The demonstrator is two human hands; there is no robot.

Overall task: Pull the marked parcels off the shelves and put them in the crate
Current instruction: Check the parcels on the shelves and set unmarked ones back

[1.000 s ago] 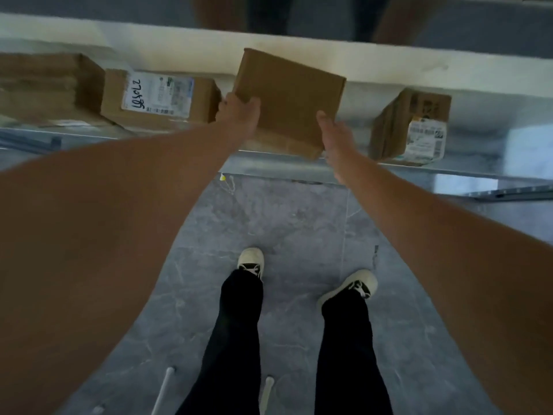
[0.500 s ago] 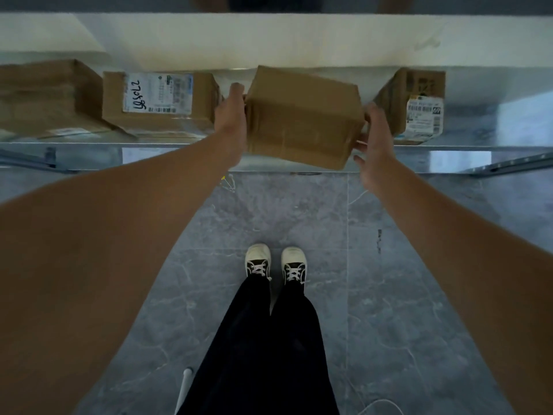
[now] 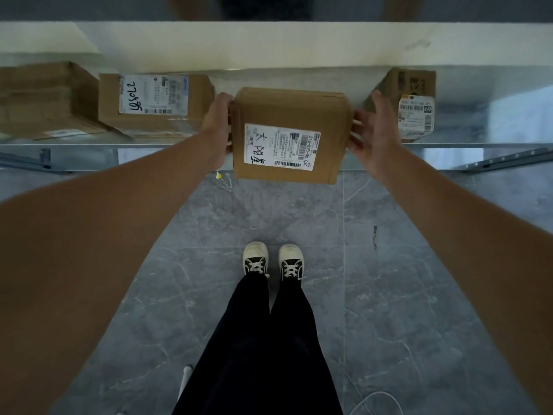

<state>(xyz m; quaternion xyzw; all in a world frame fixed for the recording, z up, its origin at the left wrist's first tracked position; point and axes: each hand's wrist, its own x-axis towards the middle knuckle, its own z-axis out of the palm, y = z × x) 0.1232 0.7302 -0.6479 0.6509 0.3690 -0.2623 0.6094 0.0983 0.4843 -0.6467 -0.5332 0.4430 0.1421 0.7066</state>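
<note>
A brown cardboard parcel with a white shipping label bearing black handwritten marks is held between both hands at the front edge of the glass shelf. My left hand grips its left side. My right hand presses the right side with fingers spread. The parcel's lower part hangs out past the shelf edge, label facing me. No crate is in view.
On the shelf, a labelled parcel and a plain carton sit to the left, and another labelled parcel to the right. A white shelf board runs above. My feet stand on grey tiled floor; a white cable lies nearby.
The parcel has been turned in my hands so its label now faces me, and it has come lower and forward over the shelf edge. My feet have come together.
</note>
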